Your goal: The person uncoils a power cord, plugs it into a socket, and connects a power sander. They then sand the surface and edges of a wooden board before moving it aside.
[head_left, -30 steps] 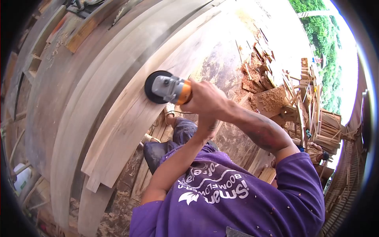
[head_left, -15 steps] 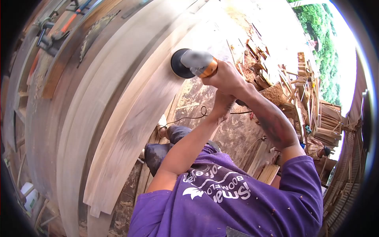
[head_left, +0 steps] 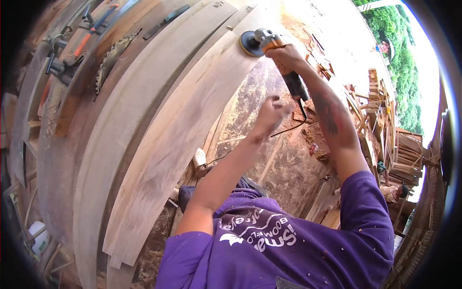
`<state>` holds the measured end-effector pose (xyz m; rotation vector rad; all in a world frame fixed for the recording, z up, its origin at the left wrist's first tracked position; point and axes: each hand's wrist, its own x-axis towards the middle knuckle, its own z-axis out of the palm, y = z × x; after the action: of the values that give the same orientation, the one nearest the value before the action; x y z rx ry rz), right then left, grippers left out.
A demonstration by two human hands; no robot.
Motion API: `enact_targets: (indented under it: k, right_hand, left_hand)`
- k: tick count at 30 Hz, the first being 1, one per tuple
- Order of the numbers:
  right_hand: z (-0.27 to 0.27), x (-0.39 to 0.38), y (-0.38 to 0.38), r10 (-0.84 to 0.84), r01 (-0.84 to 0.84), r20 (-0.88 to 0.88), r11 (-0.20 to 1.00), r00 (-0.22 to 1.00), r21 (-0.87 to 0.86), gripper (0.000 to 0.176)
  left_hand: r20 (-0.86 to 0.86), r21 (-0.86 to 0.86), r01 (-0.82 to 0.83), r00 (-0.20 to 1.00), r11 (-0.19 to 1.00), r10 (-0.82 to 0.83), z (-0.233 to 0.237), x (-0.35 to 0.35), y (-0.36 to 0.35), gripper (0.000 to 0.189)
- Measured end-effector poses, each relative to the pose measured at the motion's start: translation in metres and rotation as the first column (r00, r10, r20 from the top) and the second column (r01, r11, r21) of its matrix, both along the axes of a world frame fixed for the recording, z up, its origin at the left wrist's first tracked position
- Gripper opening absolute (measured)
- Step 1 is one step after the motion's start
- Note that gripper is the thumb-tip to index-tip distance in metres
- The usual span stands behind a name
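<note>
My right hand [head_left: 288,58] grips the orange and grey body of an angle grinder [head_left: 294,83] fitted with a round sanding disc [head_left: 250,44]. The disc lies against the far end of a wide pale wooden plank [head_left: 183,111], by its right edge. Off the tool, my left hand [head_left: 273,114] hovers below the grinder's black handle; its fingers are loosely curled, a little blurred, with nothing in them. From the handle's end a dark cord [head_left: 288,129] runs down past my left wrist.
More long boards [head_left: 120,111] lie to the left, with an orange bar clamp [head_left: 89,36] and a toothed blade [head_left: 113,60] on them. Wood offcuts [head_left: 375,111] are stacked at right. Dusty ground [head_left: 288,164] spreads below. A person [head_left: 385,47] is in the background.
The grinder has moved up and right along the plank in my right hand. My left hand has come off the tool and sits lower, apart from it.
</note>
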<state>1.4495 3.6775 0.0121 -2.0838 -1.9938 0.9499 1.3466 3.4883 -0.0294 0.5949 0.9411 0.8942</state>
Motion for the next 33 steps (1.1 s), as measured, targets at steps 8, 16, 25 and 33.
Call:
enact_targets:
  k: [8, 16, 25, 33]
  right_hand:
    - [0.007, -0.027, -0.006, -0.096, 0.048, -0.366, 0.989, 0.926, -0.136, 0.027]
    - [-0.015, -0.087, -0.120, 0.784, -0.831, 0.277, 0.531, 0.556, 0.165, 0.017]
    - [0.025, -0.249, -0.310, 0.577, -0.578, -0.057, 0.805, 0.815, -0.134, 0.026]
    - [0.018, -0.354, -0.441, 0.821, -0.837, -0.164, 0.528, 0.547, -0.146, 0.033]
  left_hand:
    - [-0.020, 0.088, 0.318, 0.948, 0.944, -0.318, -0.004, -0.157, -0.184, 0.062]
    - [-0.204, -0.214, 0.103, 0.968, 0.971, -0.148, 0.050, -0.293, -0.333, 0.043]
    - [-0.396, -0.128, 0.047, 0.913, 0.991, -0.094, 0.026, -0.272, -0.446, 0.037]
    - [-0.663, -0.344, -0.246, 0.747, 0.906, -0.048, -0.003, -0.295, -0.599, 0.042]
